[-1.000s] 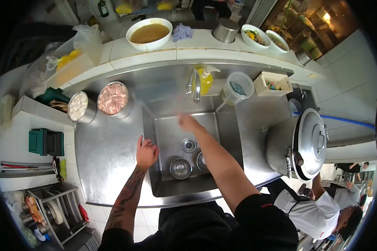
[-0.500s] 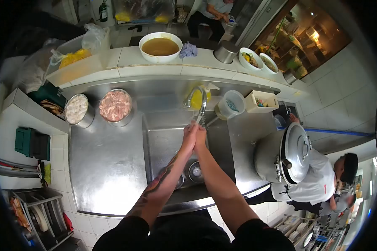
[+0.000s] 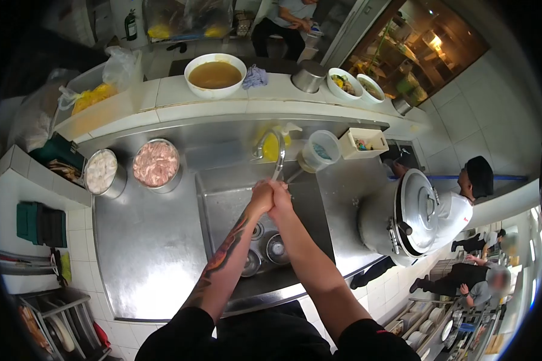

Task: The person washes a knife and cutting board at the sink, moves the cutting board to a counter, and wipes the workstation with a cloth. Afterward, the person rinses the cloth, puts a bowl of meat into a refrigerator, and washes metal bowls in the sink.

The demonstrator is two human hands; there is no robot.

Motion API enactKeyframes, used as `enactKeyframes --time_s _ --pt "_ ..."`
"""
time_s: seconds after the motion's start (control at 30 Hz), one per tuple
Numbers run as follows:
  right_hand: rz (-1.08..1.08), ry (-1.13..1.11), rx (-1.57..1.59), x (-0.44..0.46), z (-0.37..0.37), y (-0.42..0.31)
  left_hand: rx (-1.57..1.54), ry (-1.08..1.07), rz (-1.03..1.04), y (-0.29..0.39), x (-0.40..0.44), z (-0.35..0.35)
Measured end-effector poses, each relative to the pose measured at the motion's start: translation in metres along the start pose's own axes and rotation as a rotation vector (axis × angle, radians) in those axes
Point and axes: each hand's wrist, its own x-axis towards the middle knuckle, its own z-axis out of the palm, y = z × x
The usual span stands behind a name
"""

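My left hand point(image 3: 261, 197) and my right hand point(image 3: 280, 200) are pressed together under the curved faucet point(image 3: 280, 155), above the steel sink point(image 3: 307, 210). The fingers wrap round each other, and whether anything lies between the palms is hidden. Two round metal pieces point(image 3: 277, 248) rest on the sink bottom near my forearms. Behind the faucet stands a yellow soap bottle point(image 3: 270, 144), with a clear tub point(image 3: 320, 150) to its right.
On the left counter stand a pot of pink meat point(image 3: 156, 163) and a pot of pale pieces point(image 3: 101, 171). A large lidded pot point(image 3: 379, 222) is at the right, a person point(image 3: 457, 210) beside it. A bowl of brown liquid point(image 3: 215, 76) sits on the ledge.
My hands were apart a second ago, then came together under the faucet and remain joined. The person at the right has moved behind the large pot.
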Motion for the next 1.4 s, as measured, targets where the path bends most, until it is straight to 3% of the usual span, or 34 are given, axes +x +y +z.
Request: enactKeyframes --time_s 0.17,0.23,0.27,0.33,0.4,0.43,0.47,0.6,0.63,0.67,0.73,0.77,0.8,0.87,0.9,0.97,1.0,1.07,1.1,1.17,1.23,1.27,1.33,1.37,1.4 --pt "-0.083 0.3 -0.061 0.028 -0.002 0.0 -1.296 0.058 -0.041 0.038 -0.072 -0.026" --pt "-0.19 0.247 -0.392 0.047 -0.009 0.0 -1.344 0.049 -0.147 0.09 -0.112 -0.059" --pt "-0.194 0.256 -0.382 0.046 -0.006 0.0 -1.393 0.047 -0.255 0.106 -0.121 -0.067" --pt "-0.343 0.151 -0.602 0.033 0.011 0.002 -1.41 0.053 -0.309 0.108 -0.119 -0.064" --pt "-0.343 0.188 -0.634 0.008 0.033 0.0 -1.453 0.106 -0.408 0.11 -0.109 -0.063" --pt "-0.428 0.032 -0.727 0.0 0.035 0.0 -1.464 0.169 -0.396 0.116 -0.097 -0.082" --pt "-0.509 -0.128 -0.817 -0.008 0.035 -0.001 -1.464 0.162 -0.396 0.106 -0.085 -0.076" --pt "-0.668 -0.109 -0.97 -0.003 -0.008 0.02 -1.804 0.183 -0.524 0.015 -0.029 -0.022" --pt "-0.387 -0.075 -0.936 0.007 -0.028 0.037 -1.885 0.162 -0.552 -0.003 -0.02 -0.021" --pt "-0.388 -0.055 -0.924 -0.006 -0.027 0.037 -1.965 0.143 -0.583 -0.021 -0.011 -0.02" --pt "-0.36 -0.287 -0.718 -0.039 -0.024 0.029 -1.708 0.236 -0.588 -0.019 0.005 -0.037" --pt "-0.545 -0.302 -0.743 -0.044 -0.028 0.035 -1.621 0.269 -0.62 -0.003 0.01 -0.051" --pt "-0.557 -0.264 -0.735 -0.051 -0.032 0.03 -1.61 0.293 -0.716 0.033 0.007 -0.082" --pt "-0.316 -0.26 -0.576 -0.068 -0.038 0.018 -1.542 0.314 -0.498 0.025 0.019 -0.075" --pt "-0.258 -0.225 -0.592 -0.054 -0.061 0.026 -1.533 0.264 -0.51 0.034 0.016 -0.069" --pt "-0.293 -0.09 -0.702 -0.063 -0.069 0.014 -1.006 0.122 -0.166 0.06 0.007 -0.068" --pt "-0.311 0.001 -0.831 -0.067 -0.072 0.008 -1.005 0.093 -0.161 0.07 -0.001 -0.065" --pt "-0.345 0.085 -0.782 -0.067 -0.076 0.007 -0.584 -0.012 -0.073 0.08 -0.026 -0.062" --pt "-0.41 0.155 -0.774 -0.066 -0.078 0.008 -0.819 -0.033 -0.094 0.079 -0.039 -0.045" --pt "-0.479 0.234 -0.759 -0.071 -0.086 0.008 -1.184 -0.106 -0.336 0.079 -0.078 -0.013" --pt "-0.74 0.35 -1.218 -0.085 -0.094 0.016 -1.624 -0.275 -0.428 0.093 -0.123 0.006" --pt "-0.746 0.366 -1.212 -0.092 -0.102 0.025 -1.617 -0.292 -0.425 0.112 -0.144 0.007" --pt "-0.632 0.308 -1.374 -0.103 -0.125 0.06 -1.811 -0.322 -0.704 0.154 -0.18 -0.004" --pt "-0.576 0.238 -1.374 -0.111 -0.134 0.073 -1.803 -0.336 -0.701 0.155 -0.187 0.001" --pt "-0.528 0.158 -1.339 -0.118 -0.139 0.081 -1.776 -0.26 -0.842 0.154 -0.19 0.007"
